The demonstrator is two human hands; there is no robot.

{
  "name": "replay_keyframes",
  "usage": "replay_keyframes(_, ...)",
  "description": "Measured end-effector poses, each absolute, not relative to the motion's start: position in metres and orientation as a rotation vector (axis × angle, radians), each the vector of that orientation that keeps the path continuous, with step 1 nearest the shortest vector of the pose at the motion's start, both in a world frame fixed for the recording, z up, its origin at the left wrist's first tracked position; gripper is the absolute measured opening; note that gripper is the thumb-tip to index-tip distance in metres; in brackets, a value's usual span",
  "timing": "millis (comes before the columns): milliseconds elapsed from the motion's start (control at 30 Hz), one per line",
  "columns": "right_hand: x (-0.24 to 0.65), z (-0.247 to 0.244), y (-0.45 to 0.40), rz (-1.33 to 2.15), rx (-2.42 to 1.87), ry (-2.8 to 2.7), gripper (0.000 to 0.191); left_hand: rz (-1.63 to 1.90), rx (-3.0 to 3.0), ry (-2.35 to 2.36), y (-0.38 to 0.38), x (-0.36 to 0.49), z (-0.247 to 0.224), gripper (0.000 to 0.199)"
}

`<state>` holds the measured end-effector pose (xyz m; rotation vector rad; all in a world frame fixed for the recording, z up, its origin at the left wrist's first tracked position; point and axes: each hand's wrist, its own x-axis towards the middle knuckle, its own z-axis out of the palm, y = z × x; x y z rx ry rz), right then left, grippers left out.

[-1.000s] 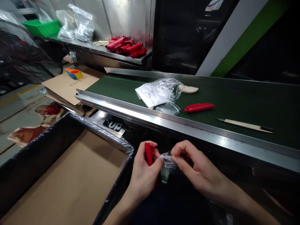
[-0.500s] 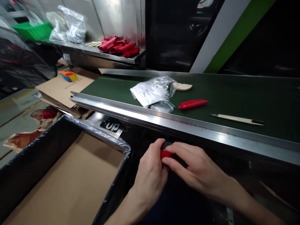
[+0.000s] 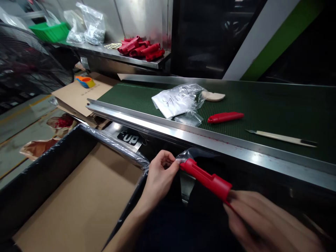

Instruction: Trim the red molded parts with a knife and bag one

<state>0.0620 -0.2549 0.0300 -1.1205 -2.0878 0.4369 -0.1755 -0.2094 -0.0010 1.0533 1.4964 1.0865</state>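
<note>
Left hand [image 3: 160, 178]: fingers curled, pinching a small clear plastic bag [image 3: 187, 180] at the near tip of a long red plastic part [image 3: 207, 180]. Right hand [image 3: 267, 222]: fingers closed around the part's far end, though blurred there. Just left of both hands, a black-lined cardboard box [image 3: 39, 189].

The left hand [image 3: 160, 178] is pinching a clear plastic bag [image 3: 187, 185] at one end of a red plastic part [image 3: 206, 180], while the right hand [image 3: 267, 224], somewhat blurred, seems to be holding its other end.
</note>
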Motion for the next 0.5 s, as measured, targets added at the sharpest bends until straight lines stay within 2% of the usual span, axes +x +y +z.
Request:
replay_keyframes(100,0.049,0.028,-0.25,0.175,-0.998,-2.21,0.033,1.08,1.012,1.425,-0.212,-0.172,0.004,0.018)
replay_keyframes(333,0.055,0.016,-0.234,0.049,-0.709,-2.63,0.035,1.158,1.077,1.384,-0.219,-0.176,0.001,0.015)
replay_keyframes(500,0.039,0.005,-0.236,-0.034,-0.75,-2.425,0.033,1.239,1.201,1.403,-0.234,-0.167,-0.009,0.014)
